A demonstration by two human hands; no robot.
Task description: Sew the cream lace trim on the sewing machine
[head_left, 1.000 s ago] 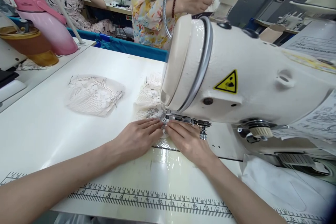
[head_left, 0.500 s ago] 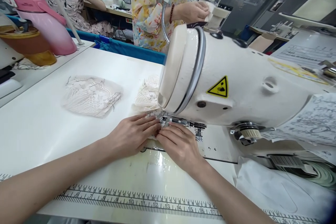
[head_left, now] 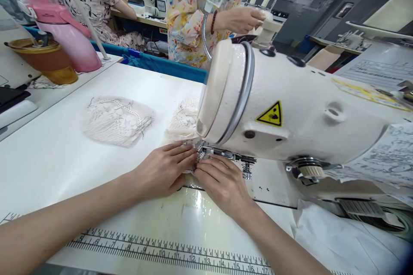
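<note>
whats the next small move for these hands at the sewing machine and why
Probably a slight guiding push of the lace fabric away from the wearer, under the sewing machine: the left hand and right hand lie close together at it, right beside the small metal parts below the machine's head.

A pink bottle (head_left: 69,43) stands at the upper left of the frame, just beside an amber cup (head_left: 45,61). Top centre, a person in floral clothing (head_left: 182,13) stands beyond blue fabric (head_left: 155,65); a printed sheet (head_left: 380,62) shows at upper right.
</note>
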